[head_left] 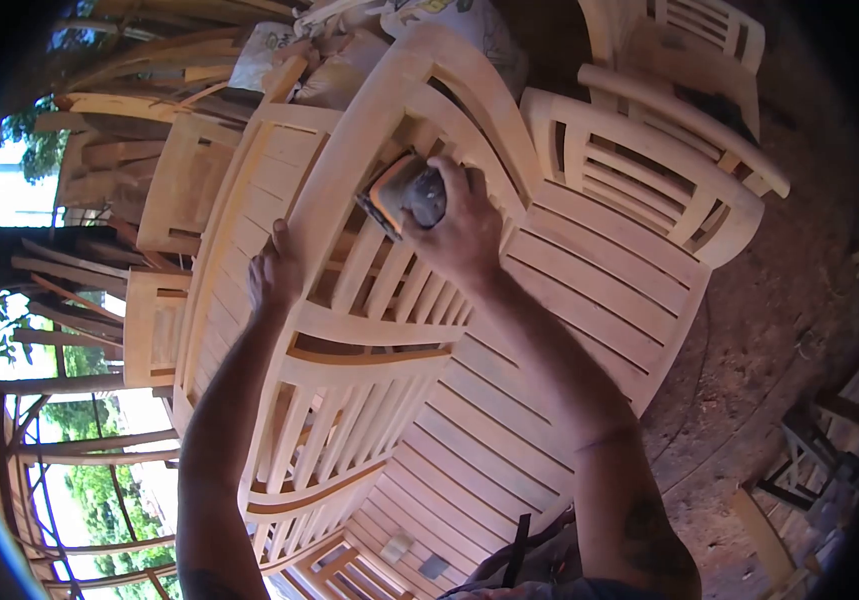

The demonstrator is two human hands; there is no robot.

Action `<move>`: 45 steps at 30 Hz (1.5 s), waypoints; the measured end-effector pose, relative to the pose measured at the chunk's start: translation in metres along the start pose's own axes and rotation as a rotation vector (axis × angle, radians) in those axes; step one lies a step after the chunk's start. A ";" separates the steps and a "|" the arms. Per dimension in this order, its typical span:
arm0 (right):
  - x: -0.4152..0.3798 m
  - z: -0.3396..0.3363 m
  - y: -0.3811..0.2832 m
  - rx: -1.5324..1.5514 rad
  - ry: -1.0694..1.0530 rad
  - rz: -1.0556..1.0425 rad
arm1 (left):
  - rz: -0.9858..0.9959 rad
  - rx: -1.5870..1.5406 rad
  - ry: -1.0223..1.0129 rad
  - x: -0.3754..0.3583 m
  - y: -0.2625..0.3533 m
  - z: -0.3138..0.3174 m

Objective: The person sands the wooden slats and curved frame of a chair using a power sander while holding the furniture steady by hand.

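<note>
My right hand [467, 228] is wrapped round an orange and dark-grey handheld power sander [411, 192]. The sander sits tilted against the slatted backrest of a bare wooden bench, near the backrest's far end. My left hand [275, 272] grips the outer edge of the bench's top rail [334, 195], its fingers partly hidden by the hand itself. Between my arms run the backrest slats [334, 410], with the slatted seat [489, 400] to their right. The sander's pad is mostly hidden.
A slatted armrest side [639, 170] stands at the bench's far end, with more wooden furniture [694, 60] behind. To the left, stacked wooden pieces [174, 180] lean close by. Filled sacks [459, 35] lie at the back. Wood scraps [764, 530] rest on the dirt floor [739, 400].
</note>
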State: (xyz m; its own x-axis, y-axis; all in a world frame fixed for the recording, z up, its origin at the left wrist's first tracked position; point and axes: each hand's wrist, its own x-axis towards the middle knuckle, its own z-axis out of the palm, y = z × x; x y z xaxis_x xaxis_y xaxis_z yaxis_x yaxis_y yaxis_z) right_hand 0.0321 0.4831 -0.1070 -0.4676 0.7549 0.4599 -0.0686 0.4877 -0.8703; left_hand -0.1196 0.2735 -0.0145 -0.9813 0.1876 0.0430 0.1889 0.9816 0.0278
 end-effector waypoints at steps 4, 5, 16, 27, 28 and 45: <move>0.084 0.001 0.062 -0.062 0.109 0.069 | 0.005 -0.031 -0.076 -0.005 0.009 -0.009; 0.101 -0.001 0.077 -0.054 0.093 0.133 | 0.016 -0.026 -0.076 -0.006 0.011 -0.010; -0.049 0.009 -0.029 0.065 -0.048 -0.006 | 0.001 -0.010 -0.068 -0.003 0.004 -0.009; -0.106 0.002 -0.030 0.186 -0.112 -0.197 | -0.101 -0.028 -0.091 -0.002 0.009 -0.012; -0.084 0.000 -0.023 0.171 -0.106 -0.174 | -0.087 -0.028 -0.075 0.001 0.008 -0.009; -0.011 0.010 0.094 0.319 0.113 0.415 | -0.020 -0.023 -0.069 0.000 0.007 -0.009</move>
State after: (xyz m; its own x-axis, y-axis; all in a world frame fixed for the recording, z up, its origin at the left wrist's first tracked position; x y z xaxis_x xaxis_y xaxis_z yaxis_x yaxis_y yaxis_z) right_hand 0.0223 0.5159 -0.1953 -0.4160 0.9069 0.0666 -0.1707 -0.0060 -0.9853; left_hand -0.1177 0.2804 -0.0054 -0.9850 0.1708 -0.0264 0.1693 0.9843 0.0510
